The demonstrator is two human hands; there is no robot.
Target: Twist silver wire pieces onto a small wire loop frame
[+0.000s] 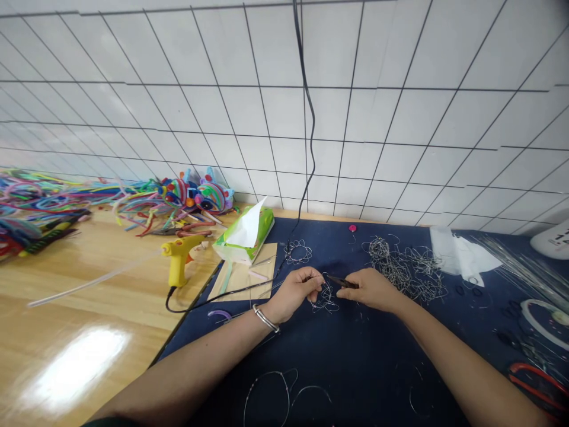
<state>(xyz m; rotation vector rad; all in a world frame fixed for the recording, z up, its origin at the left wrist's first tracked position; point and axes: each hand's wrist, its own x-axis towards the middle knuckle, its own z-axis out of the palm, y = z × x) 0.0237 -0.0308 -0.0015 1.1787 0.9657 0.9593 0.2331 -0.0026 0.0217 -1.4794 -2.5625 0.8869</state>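
Between finger and thumb, my left hand (pixel 297 290) pinches a looped, bent wire piece (pixel 327 299) that hangs below the fingertips. My right hand (pixel 371 289) is closed around a pair of dark pliers (pixel 340 281), whose jaws point left at the upper part of the wire. Whether the jaws grip the wire is too small to tell. Just behind the hands lies a flower-shaped wire ring (pixel 297 252). A large tangle of wire pieces (pixel 404 270) sits right of my right hand. Nearer to me are loose wire loops (pixel 267 394) on the dark blue mat (pixel 347 367).
To the left are a yellow glue gun (pixel 178 261), a green tissue pack (pixel 249 234) and colourful pipe cleaners (pixel 89 193). A black cable (pixel 311 130) hangs down the tiled wall onto the mat. Straight wires (pixel 524 267) and red-handled scissors (pixel 537 382) lie at right.
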